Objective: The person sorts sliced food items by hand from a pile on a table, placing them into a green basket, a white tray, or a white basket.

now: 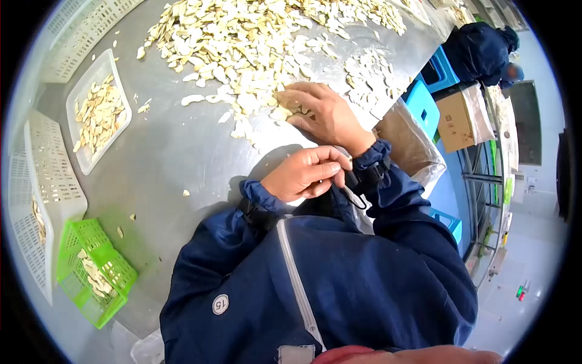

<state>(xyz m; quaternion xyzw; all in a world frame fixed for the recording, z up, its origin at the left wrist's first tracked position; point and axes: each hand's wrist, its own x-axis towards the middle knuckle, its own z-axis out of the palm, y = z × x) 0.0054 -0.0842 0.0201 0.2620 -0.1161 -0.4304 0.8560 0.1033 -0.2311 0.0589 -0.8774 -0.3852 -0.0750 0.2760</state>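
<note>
A large heap of pale, thin dried slices [242,48] covers the far part of the metal table [182,145]. My right hand [327,115] rests at the heap's near edge, its fingers and thumb apart with a few slices between and beneath them. Closer to my body is my left hand [306,174], with its fingers curled and the thumb against them beside my right cuff. Whatever the left fingertips may hold is too small to make out. To the right of the heap lies a smaller, thinly spread group of slices [373,76].
At left stand a clear tray [124,97] of browner slices, white perforated baskets [57,164] and a green basket [97,227] with slices. Beyond the table's right edge are a plastic-lined container [412,142], blue stools [422,109], a cardboard box [456,121] and another person [479,51].
</note>
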